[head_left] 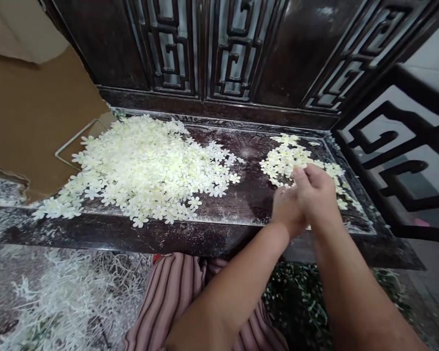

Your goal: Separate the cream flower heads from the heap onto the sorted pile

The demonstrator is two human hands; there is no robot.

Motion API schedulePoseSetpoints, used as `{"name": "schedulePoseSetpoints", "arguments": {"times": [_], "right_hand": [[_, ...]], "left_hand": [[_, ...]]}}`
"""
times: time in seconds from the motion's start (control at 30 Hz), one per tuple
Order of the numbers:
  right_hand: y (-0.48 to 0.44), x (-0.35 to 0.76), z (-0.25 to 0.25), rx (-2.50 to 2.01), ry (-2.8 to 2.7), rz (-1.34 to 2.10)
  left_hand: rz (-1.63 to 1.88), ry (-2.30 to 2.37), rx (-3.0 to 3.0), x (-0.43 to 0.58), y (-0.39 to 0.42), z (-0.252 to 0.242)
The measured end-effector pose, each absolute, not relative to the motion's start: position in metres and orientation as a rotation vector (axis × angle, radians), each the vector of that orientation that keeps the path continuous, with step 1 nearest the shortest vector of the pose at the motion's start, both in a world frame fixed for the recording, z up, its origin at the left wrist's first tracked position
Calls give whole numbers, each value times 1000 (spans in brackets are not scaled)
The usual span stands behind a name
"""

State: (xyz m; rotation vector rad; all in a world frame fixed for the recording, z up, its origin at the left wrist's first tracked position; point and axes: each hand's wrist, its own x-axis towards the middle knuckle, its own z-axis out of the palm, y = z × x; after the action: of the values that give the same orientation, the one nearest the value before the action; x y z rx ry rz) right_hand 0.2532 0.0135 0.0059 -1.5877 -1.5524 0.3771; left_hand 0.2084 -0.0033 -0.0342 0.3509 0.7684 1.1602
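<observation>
My right hand [318, 192] is closed, with thumb and forefinger pressed together over the smaller heap of white flowers [283, 161] at the right of the dark wooden bench. Close against it on the left is my left hand [288, 207], its fingers curled and partly covered by the right hand. Whatever either hand holds is too small or hidden to make out. A much larger heap of small white, five-petalled flowers [146, 165] spreads over the left half of the wooden seat [245, 200].
Brown cardboard [32, 117] leans at the left, a bent wire [73, 141] before it. A carved backrest [234, 53] rises behind the seat, with an openwork armrest [395, 141] at the right. Pale, thin stems [66, 297] litter the floor; dark greenery [296, 302] lies below the bench.
</observation>
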Motion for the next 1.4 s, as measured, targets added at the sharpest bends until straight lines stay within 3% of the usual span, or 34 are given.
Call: {"name": "schedulePoseSetpoints", "arguments": {"times": [0.07, 0.13, 0.23, 0.37, 0.57, 0.93, 1.27, 1.4], "right_hand": [[7, 279, 5, -1649, -1475, 460], [-2, 300, 2, -1739, -1393, 572], [-15, 324, -7, -1844, -1341, 651], [-27, 337, -19, -1965, -1392, 678], [-21, 332, -26, -1976, -1499, 508], [39, 269, -30, -2033, -2169, 149], [40, 272, -28, -1910, -1933, 346], [27, 258, -29, -1669, -1805, 648]], "left_hand": [[1184, 862, 595, 192, 2, -36], [1160, 1414, 1297, 174, 10, -39], [895, 1944, 1674, 153, 21, -47], [732, 1996, 1814, 142, 31, -58], [822, 2106, 1767, 138, 37, -58], [1107, 1856, 1638, 127, 50, -67], [1357, 1590, 1075, 129, 52, -61], [1294, 1123, 520, 155, 38, -49]]}}
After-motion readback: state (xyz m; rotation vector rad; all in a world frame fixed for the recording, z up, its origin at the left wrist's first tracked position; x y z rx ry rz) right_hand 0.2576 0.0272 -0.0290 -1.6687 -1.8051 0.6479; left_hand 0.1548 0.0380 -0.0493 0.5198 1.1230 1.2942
